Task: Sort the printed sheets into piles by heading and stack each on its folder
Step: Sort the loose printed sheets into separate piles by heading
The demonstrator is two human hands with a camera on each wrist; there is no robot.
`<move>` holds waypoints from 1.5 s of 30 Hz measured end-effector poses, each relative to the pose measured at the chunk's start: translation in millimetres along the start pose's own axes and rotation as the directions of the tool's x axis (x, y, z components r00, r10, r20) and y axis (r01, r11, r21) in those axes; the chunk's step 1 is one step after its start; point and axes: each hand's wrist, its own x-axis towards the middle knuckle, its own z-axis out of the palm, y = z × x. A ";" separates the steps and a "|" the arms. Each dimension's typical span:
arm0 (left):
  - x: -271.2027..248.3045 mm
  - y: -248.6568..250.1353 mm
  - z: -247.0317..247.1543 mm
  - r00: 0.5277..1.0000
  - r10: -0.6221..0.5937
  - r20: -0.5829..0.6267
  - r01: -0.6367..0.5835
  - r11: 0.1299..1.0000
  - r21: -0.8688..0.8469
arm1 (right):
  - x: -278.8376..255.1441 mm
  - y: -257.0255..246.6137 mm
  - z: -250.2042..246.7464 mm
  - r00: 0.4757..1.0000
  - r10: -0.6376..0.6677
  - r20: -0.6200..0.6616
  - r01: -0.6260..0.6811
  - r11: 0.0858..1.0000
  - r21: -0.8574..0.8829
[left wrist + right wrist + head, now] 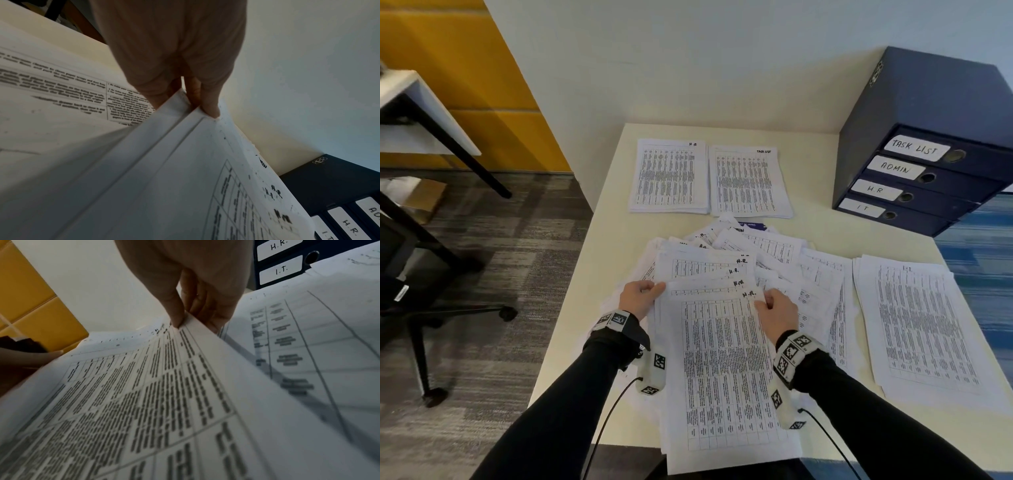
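Observation:
Both hands hold a fanned bundle of H.R. sheets over the table's near edge. My left hand pinches its upper left corner, thumb on top. My right hand pinches the upper right edge. Under the bundle lies a loose heap of mixed sheets. Sorted piles lie flat: an H.R. pile and a TASK LIST pile at the back, an I.T. pile at the right. Dark blue folders are stacked at the back right, labelled TASK LIST, ADMIN, H R and I T.
The cream table meets a white wall at the back. An office chair and another desk stand on the grey carpet to the left. A purple-edged item peeks from under the heap.

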 end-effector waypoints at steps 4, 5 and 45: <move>-3.7 8.5 6.5 0.999 0.025 -0.019 -0.023 0.996 0.084 | -2.0 -6.2 4.7 0.999 -0.031 0.030 0.031 1.000 -0.003; -3.7 9.4 7.9 0.999 0.028 -0.024 -0.025 0.994 0.103 | -4.2 -7.5 6.0 0.999 -0.048 0.026 0.049 0.997 -0.054; -9.2 2.8 -17.8 0.974 -0.177 -0.141 0.146 0.967 -0.207 | 80.9 -73.9 4.8 0.983 -0.152 0.102 0.159 0.985 -0.066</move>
